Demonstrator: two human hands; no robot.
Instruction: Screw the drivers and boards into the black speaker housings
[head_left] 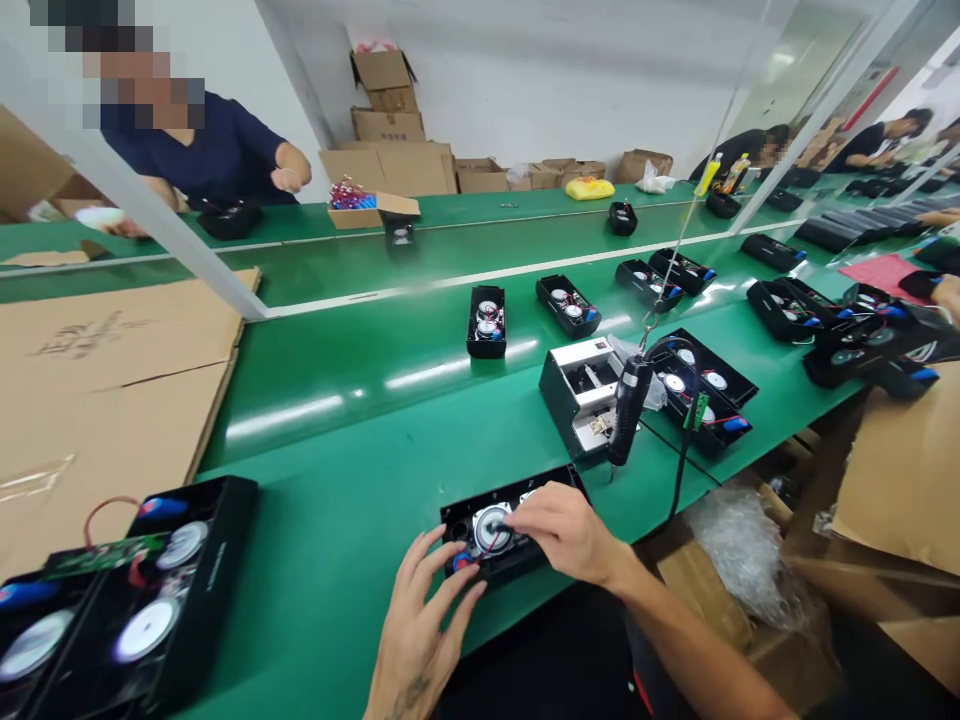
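Note:
A black speaker housing [517, 490] lies face-down in front of me, its back off, with a round speaker driver [492, 528] showing inside. My left hand [420, 610] is at its left end, fingers curved around the edge. Its fingertips touch the housing beside a blue battery cell [463, 562]. My right hand [574, 530] reaches over the housing from the right. Its thumb and fingers are pinched over the driver on something small and dark, too covered to name. A second driver is mostly hidden behind this hand. Thin red wire runs near the driver.
A black electric screwdriver [630, 405] hangs on a cord beside a screw feeder [577, 385]. Open speaker housings [487, 320] stand along the green bench [330, 520], others [172, 590] at left. Cardboard [112, 360] lies at left. A co-worker [225, 150] is across the bench.

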